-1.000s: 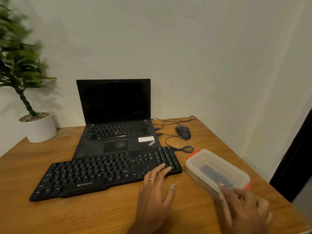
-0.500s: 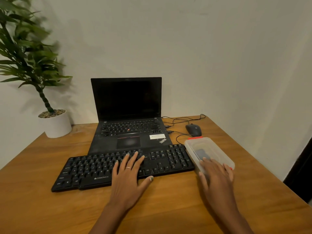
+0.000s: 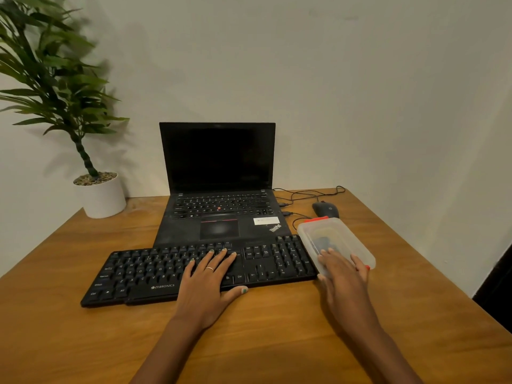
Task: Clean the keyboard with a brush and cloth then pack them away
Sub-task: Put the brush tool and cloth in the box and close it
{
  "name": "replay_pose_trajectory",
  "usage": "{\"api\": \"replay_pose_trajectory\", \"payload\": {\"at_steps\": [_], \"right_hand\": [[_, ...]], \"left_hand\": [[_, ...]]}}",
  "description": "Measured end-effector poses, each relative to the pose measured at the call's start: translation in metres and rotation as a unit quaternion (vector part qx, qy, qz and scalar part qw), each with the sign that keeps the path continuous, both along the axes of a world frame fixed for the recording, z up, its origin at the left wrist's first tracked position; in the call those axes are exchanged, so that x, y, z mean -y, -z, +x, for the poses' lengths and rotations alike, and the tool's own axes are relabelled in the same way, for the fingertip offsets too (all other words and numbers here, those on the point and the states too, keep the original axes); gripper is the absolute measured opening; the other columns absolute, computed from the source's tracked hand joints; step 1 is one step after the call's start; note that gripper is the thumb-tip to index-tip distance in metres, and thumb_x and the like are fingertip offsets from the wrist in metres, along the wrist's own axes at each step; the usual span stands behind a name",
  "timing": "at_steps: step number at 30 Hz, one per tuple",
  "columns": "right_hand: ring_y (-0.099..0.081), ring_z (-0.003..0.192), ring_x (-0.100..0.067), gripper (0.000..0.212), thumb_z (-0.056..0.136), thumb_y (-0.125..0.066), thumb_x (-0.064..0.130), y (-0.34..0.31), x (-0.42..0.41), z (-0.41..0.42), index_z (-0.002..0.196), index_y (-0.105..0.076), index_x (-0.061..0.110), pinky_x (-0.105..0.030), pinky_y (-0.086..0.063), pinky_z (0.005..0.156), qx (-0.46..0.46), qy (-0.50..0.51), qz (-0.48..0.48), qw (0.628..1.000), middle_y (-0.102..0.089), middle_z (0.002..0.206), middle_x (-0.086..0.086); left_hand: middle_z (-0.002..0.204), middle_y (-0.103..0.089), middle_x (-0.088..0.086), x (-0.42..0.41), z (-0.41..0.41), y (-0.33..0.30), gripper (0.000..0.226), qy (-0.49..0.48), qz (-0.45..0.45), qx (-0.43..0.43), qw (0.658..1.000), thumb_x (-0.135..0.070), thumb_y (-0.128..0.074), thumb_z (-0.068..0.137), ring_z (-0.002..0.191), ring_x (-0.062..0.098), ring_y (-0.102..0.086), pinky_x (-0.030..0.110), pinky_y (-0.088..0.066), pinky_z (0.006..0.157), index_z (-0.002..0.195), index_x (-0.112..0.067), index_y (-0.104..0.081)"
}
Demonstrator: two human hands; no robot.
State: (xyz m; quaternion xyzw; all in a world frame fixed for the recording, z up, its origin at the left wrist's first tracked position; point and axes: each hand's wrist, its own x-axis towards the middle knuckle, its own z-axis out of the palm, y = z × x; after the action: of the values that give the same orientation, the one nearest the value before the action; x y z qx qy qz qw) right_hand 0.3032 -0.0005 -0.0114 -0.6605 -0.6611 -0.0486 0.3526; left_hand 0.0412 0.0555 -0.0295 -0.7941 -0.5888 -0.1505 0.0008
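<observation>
A black external keyboard (image 3: 144,273) lies across the wooden table (image 3: 83,342) in front of a laptop. My left hand (image 3: 210,284) rests flat on its keys near the middle, fingers straight. To the keyboard's right sits a clear plastic box (image 3: 329,234) with a lid and red clips; a dark blue item shows dimly through the lid. My right hand (image 3: 343,275) lies on the near end of the box lid with its fingers stretched over it. The brush and cloth cannot be made out separately.
An open black laptop (image 3: 219,195) stands behind the keyboard, screen dark. A black mouse (image 3: 325,209) and its cables (image 3: 304,194) lie at the back right. A potted plant in a white pot (image 3: 101,196) stands at the back left. Walls close off back and right.
My left hand moved left from the number pad to the keyboard's middle. My right hand settled onto the box lid. The view shifted, bringing the box closer beside the keyboard.
</observation>
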Motion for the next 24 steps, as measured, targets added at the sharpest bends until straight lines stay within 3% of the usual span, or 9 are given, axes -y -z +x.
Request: {"api": "replay_pose_trajectory", "payload": {"at_steps": [3,7,12,16,19,24], "right_hand": [[-0.055,0.119,-0.028,0.039,0.075,-0.073,-0.001,0.001,-0.003,-0.005,0.112,-0.065,0.007,-0.048,-0.021,0.105,0.015,-0.005,0.010,1.000,-0.067,0.116,-0.011],[-0.044,0.124,-0.018,0.038,0.080,-0.069,0.001,-0.003,-0.001,-0.007,0.117,-0.062,0.006,-0.043,-0.015,0.109,-0.012,-0.011,0.005,1.000,-0.063,0.122,-0.011],[-0.046,0.128,-0.023,0.036,0.085,-0.064,0.005,-0.003,-0.003,-0.005,0.121,-0.059,0.008,-0.039,-0.011,0.111,-0.029,-0.018,-0.005,0.999,-0.060,0.127,-0.008],[-0.044,0.129,-0.022,0.036,0.087,-0.062,0.010,-0.005,-0.005,-0.006,0.123,-0.057,0.011,-0.040,-0.018,0.109,-0.040,-0.013,-0.014,0.999,-0.058,0.129,-0.007],[-0.047,0.122,-0.028,0.033,0.087,-0.062,0.009,-0.011,0.005,-0.008,0.120,-0.059,0.010,-0.050,-0.032,0.104,-0.032,0.008,-0.013,0.999,-0.061,0.125,-0.010],[-0.060,0.101,-0.032,0.042,0.073,-0.069,-0.010,-0.026,0.036,0.006,0.110,-0.063,0.007,-0.058,-0.042,0.094,0.009,0.081,0.037,0.996,-0.068,0.106,-0.014]], "left_hand": [[0.160,-0.009,-0.015,0.001,-0.004,-0.004,0.120,-0.005,-0.010,-0.008,1.000,-0.093,0.025,0.048,0.148,0.009,-0.004,0.039,0.000,0.119,0.151,-0.043,-0.008],[0.160,-0.014,-0.013,0.003,-0.005,-0.004,0.119,-0.001,-0.011,0.006,1.000,-0.094,0.021,0.050,0.148,0.010,-0.008,0.041,-0.002,0.119,0.152,-0.042,-0.013],[0.159,-0.019,-0.012,0.002,-0.004,-0.002,0.117,0.001,0.000,0.013,1.000,-0.094,0.016,0.054,0.148,0.011,-0.012,0.041,-0.003,0.118,0.151,-0.040,-0.019],[0.158,-0.023,-0.012,0.003,-0.003,0.001,0.112,0.001,0.016,0.014,1.000,-0.093,0.013,0.060,0.147,0.011,-0.016,0.041,-0.006,0.118,0.151,-0.039,-0.023],[0.158,-0.023,-0.012,0.004,-0.005,0.002,0.110,-0.005,0.022,0.015,1.000,-0.092,0.012,0.061,0.147,0.010,-0.016,0.039,-0.005,0.118,0.151,-0.040,-0.023],[0.158,-0.022,-0.014,0.005,-0.004,0.002,0.097,-0.012,0.020,0.015,1.000,-0.087,-0.003,0.068,0.147,0.008,-0.014,0.037,-0.004,0.118,0.150,-0.040,-0.022]]}}
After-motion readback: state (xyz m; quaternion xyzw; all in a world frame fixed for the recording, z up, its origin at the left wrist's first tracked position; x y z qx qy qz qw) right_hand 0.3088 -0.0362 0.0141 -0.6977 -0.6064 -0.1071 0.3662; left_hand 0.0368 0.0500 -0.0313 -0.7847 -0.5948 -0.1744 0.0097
